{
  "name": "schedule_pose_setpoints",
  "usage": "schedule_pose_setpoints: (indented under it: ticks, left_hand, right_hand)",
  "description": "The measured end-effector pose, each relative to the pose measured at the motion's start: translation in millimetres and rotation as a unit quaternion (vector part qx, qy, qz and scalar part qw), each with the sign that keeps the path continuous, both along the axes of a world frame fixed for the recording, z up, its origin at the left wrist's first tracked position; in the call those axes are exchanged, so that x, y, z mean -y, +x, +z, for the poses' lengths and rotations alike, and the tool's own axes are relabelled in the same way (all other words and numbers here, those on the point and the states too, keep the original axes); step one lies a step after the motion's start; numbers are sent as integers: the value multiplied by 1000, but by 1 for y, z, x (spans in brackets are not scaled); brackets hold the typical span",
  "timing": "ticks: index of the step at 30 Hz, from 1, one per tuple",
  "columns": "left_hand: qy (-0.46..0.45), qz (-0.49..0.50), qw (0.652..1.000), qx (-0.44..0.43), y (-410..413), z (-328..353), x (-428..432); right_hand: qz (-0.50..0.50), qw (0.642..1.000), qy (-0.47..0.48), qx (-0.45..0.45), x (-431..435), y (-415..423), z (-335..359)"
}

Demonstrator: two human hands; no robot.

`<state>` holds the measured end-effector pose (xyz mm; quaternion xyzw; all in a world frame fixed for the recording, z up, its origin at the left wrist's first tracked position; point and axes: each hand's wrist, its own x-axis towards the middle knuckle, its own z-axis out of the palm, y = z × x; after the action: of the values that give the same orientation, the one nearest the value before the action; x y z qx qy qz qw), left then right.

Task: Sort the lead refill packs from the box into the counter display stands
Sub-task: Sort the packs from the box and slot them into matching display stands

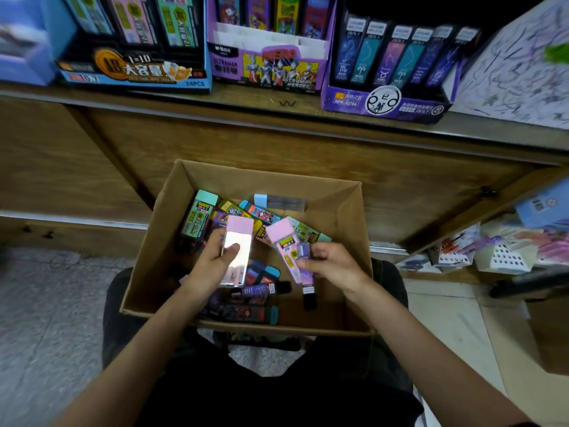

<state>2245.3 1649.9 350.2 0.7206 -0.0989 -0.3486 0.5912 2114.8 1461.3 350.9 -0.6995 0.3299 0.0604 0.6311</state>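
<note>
Two pink-capped refill packs are held above the cardboard box (351, 241).
A glare-washed pink pack (238, 241) is gripped in the curled left hand (212, 260), over the box's middle. A second pink pack (284, 241) is pinched by the right hand (332, 266) together with a small purple pack (303, 251). That doubled pinch could be loosened on the lift to the blue display stand (132, 72), and a pack dropped.

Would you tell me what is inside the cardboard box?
Loose lead refill packs; the left hand and right hand each hold a pink-capped one. Anything beneath the pile is covered.
</note>
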Motion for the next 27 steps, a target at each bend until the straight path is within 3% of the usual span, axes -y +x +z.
schedule_pose_setpoints:
  ticks: [2,6,12,18,23,27]
  left_hand:
    - [-37,13,998,-39,-8,3,6]
    - [-95,20,992,-79,-26,20,25]
    - [-149,44,987,-35,-23,52,44]
    - [-145,41,988,-19,-9,75,48]
    - [-139,45,988,-46,13,90,46]
    - [-152,43,987,-27,26,104,42]
  right_hand:
    - [-56,995,71,38,-5,3,15]
    - [-75,987,109,85,-17,10,48]
    - [-52,987,89,124,-28,17,83]
    - [-86,986,14,142,-22,25,105]
    - [-109,980,17,166,-4,28,128]
    - [-60,983,50,165,7,34,142]
